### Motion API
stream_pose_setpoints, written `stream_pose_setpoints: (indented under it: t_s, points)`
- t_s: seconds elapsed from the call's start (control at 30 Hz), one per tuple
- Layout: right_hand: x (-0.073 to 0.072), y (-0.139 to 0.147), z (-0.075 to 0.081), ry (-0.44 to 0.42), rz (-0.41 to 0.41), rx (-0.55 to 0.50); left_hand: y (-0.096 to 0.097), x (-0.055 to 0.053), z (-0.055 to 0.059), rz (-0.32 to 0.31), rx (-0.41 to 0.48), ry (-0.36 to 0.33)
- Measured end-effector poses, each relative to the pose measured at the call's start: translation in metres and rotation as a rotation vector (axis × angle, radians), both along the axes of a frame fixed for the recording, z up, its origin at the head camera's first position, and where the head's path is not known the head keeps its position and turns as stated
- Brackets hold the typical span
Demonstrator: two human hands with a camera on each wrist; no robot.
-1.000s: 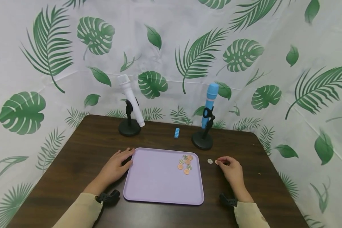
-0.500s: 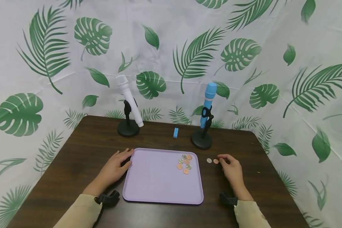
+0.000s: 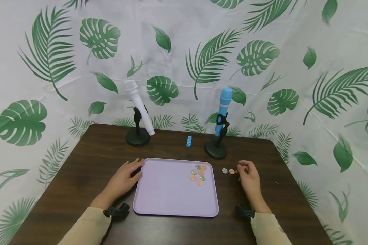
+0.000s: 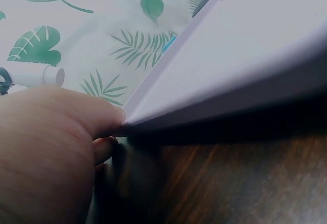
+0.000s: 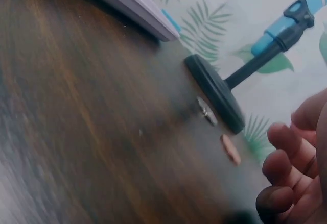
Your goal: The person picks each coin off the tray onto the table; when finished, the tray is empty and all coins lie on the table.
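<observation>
A lilac tray [image 3: 174,194] lies on the dark wooden table, with several silver and copper coins [image 3: 200,182] near its upper right corner. To the right of the tray, a silver coin [image 3: 224,170] and a copper coin [image 3: 231,171] lie side by side on the wood. My right hand [image 3: 249,175] is just right of the copper coin; in the right wrist view its fingers [image 5: 278,163] are loosely bent, with nothing seen between them. My left hand [image 3: 124,178] rests at the tray's left edge, fingers spread, its thumb [image 4: 104,114] touching the rim.
Behind the tray stand a white microphone [image 3: 140,107] and a blue microphone [image 3: 224,105] on black round-based stands. A small blue studded block [image 3: 188,141] lies between them. A leaf-patterned cloth [image 3: 171,41] hangs behind the table.
My right hand has drawn away from the copper coin, back and slightly right, leaving it beside the silver one. The left hand stays at the tray's edge.
</observation>
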State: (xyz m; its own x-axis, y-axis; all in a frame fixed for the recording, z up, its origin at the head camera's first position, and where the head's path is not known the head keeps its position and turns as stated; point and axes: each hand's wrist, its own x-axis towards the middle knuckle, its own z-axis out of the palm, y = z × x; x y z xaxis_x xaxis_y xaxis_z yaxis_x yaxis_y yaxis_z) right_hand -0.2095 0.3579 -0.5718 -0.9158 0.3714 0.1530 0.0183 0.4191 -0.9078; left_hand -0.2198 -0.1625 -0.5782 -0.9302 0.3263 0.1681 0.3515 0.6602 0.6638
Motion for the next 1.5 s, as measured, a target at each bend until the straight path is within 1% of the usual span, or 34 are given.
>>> stream_pose_setpoints:
  t_s: [0.07,0.1,0.17,0.23,0.3,0.33,0.4,0.47,0.53,0.67,0.77,0.87,1.13,1.23,1.3,1.33,1.4,1.43,1.5]
  points:
    - [0.002,-0.006,0.006,0.029,0.026,-0.001,0.0,-0.001,-0.001,-0.002,-0.003,-0.001]
    - [0.004,-0.011,0.01,0.03,0.052,0.003,0.0,-0.001,-0.001,-0.002,-0.005,-0.002]
    - [0.008,-0.023,0.021,-0.004,0.139,0.026,-0.001,-0.001,-0.001,0.003,-0.006,-0.007]
    - [0.012,-0.037,0.033,-0.082,0.244,0.069,-0.001,0.0,-0.001,0.009,-0.008,-0.013]
    - [0.016,-0.053,0.044,-0.181,0.341,0.131,-0.001,0.0,-0.001,0.008,-0.006,-0.011]
    - [0.018,-0.06,0.048,-0.232,0.381,0.161,-0.002,0.0,-0.001,0.008,-0.005,-0.011]
    - [0.02,-0.073,0.055,-0.303,0.441,0.217,-0.001,0.0,-0.001,0.006,0.001,-0.007]
    - [0.02,-0.085,0.057,-0.338,0.476,0.267,-0.001,0.0,-0.001,0.003,0.005,-0.006]
    - [0.019,-0.096,0.057,-0.344,0.504,0.33,0.0,-0.001,-0.001,0.004,0.006,-0.008]
    - [0.015,-0.114,0.054,-0.295,0.553,0.535,0.0,-0.002,-0.001,0.004,0.006,-0.001]
    - [0.012,-0.123,0.049,-0.268,0.56,0.679,0.0,-0.002,-0.001,0.003,0.007,0.002]
    - [0.012,-0.127,0.045,-0.276,0.55,0.723,0.0,-0.002,-0.002,-0.002,0.008,0.005]
    - [0.011,-0.131,0.042,-0.266,0.58,0.728,-0.002,0.0,-0.002,0.009,0.012,-0.004]
    - [0.011,-0.129,0.039,-0.255,0.588,0.707,-0.003,0.0,-0.003,0.009,0.013,-0.005]
    - [0.013,-0.124,0.038,-0.249,0.61,0.664,-0.002,-0.001,-0.003,0.006,0.017,-0.001]
    - [0.014,-0.121,0.037,-0.246,0.629,0.619,-0.002,-0.001,-0.003,0.005,0.015,0.001]
    - [0.017,-0.109,0.039,-0.234,0.672,0.484,-0.002,-0.001,-0.003,0.002,0.009,0.006]
    - [0.018,-0.102,0.039,-0.221,0.678,0.395,-0.002,-0.001,-0.003,0.001,0.01,0.007]
    - [0.022,-0.084,0.04,-0.189,0.644,0.169,-0.001,-0.001,-0.002,0.001,0.012,0.01]
